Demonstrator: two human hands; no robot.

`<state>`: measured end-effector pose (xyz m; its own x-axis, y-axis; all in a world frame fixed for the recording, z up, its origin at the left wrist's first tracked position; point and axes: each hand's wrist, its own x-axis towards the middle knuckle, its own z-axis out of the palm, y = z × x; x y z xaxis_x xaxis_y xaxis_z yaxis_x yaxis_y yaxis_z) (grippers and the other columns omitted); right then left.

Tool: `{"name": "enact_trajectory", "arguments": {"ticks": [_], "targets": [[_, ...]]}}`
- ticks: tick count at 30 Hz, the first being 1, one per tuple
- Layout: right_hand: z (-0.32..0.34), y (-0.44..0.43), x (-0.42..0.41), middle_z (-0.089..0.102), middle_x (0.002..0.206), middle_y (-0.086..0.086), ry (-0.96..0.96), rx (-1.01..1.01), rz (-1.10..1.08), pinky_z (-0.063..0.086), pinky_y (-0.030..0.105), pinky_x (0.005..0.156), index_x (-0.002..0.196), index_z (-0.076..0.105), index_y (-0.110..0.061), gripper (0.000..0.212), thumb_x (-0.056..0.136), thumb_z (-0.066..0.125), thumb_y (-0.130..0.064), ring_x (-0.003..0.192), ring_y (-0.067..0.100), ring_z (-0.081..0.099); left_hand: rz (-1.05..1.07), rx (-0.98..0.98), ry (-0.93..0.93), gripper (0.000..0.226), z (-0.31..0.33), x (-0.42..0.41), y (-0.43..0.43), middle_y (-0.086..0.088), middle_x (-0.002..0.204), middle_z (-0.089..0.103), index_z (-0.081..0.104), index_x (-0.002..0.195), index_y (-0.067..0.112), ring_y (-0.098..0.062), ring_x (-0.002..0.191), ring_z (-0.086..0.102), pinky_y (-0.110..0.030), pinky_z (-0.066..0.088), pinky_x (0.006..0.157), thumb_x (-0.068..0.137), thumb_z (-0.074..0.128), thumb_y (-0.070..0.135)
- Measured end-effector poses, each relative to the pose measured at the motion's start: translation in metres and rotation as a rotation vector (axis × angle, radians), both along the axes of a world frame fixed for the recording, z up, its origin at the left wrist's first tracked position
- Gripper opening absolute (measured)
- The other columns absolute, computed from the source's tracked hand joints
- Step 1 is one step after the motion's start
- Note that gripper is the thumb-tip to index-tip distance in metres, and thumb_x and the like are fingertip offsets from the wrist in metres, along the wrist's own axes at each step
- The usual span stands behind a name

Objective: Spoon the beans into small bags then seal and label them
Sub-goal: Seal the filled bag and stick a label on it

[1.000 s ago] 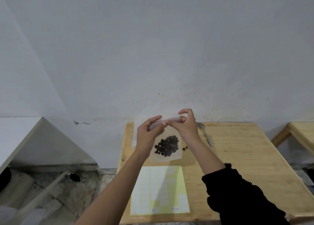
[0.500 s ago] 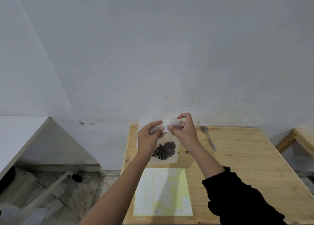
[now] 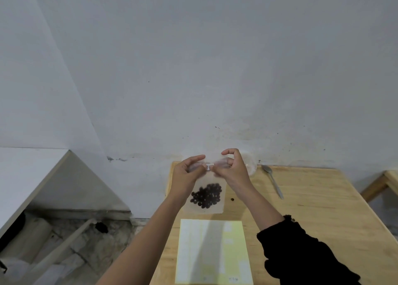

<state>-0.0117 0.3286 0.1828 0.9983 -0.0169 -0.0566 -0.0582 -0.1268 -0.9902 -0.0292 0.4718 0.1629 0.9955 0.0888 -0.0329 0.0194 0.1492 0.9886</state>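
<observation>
Sealing looks to be the step in hand. From the head camera, the left hand [image 3: 187,173] and the right hand [image 3: 233,170] are both raised above the far end of the wooden table [image 3: 323,209], each closed in a pinch on the top edge of a small clear bag [image 3: 207,195]. The fingertips of the two hands nearly meet at the middle of that edge, where a small white mark shows. The bag hangs upright, with the dark beans [image 3: 206,195] gathered low inside it. One stray bean [image 3: 232,199] lies on the table just to the right of the bag. A spoon [image 3: 273,180] rests further right, untouched, with a clear container [image 3: 251,165] partly hidden behind the right hand. A sheet of labels [image 3: 213,250] lies flat, nearer the person. Next, I judge, the pinch must run along the whole top edge so the closure shuts evenly, keeping the bag upright so no beans spill; then a label comes off the sheet.
</observation>
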Motion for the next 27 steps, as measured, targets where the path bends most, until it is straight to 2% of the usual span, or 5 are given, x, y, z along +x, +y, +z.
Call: {"name": "enact_trajectory", "arguments": {"ticks": [3,6,17,24,27], "targets": [[0.002,0.004,0.009,0.062,0.091,0.007,0.033,0.04,0.018,0.058,0.025,0.063,0.108,0.044,-0.015,0.052,0.07,0.08,-0.007,0.076,0.015,0.063,-0.043,0.028,0.016,0.033,0.001,0.01,0.007,-0.007,0.095,0.074,0.07,0.104,0.024,-0.021,0.095,0.068,-0.035,0.052,0.093,0.071,0.076,0.019],[-0.006,0.007,0.024,0.065,0.088,0.004,0.054,-0.018,0.025,0.058,0.029,0.068,0.102,0.045,-0.02,0.044,0.075,0.074,-0.001,0.079,0.019,0.064,-0.046,0.038,0.027,0.033,-0.003,0.02,0.012,-0.017,0.101,0.069,0.069,0.104,0.024,-0.022,0.089,0.066,-0.04,0.052,0.093,0.073,0.073,0.014],[-0.056,-0.005,0.082,0.053,0.114,0.004,0.18,-0.027,0.009,0.052,0.036,0.079,0.109,0.045,-0.026,0.039,0.083,0.062,-0.002,0.092,0.014,0.056,-0.034,0.154,0.149,0.037,-0.059,0.064,0.009,0.006,0.112,0.056,0.059,0.118,0.017,0.021,0.075,0.056,-0.013,0.051,0.069,0.085,0.063,0.0],[-0.104,0.007,0.107,0.048,0.095,-0.007,0.248,-0.294,0.179,0.047,0.021,0.068,0.104,0.046,-0.021,0.033,0.082,0.069,-0.012,0.087,0.018,0.056,0.153,0.382,0.208,0.028,-0.092,0.115,0.016,0.0,0.113,0.051,0.057,0.114,0.017,-0.006,0.071,0.063,-0.016,0.053,0.064,0.087,0.064,0.011],[-0.116,0.01,0.119,0.049,0.091,-0.008,0.261,-0.338,0.154,0.044,0.014,0.064,0.104,0.048,-0.017,0.031,0.082,0.07,-0.015,0.087,0.015,0.055,0.187,0.489,0.241,0.028,-0.105,0.132,0.018,-0.005,0.12,0.048,0.057,0.113,0.016,-0.019,0.087,0.064,-0.026,0.053,0.074,0.086,0.066,0.015]]}}
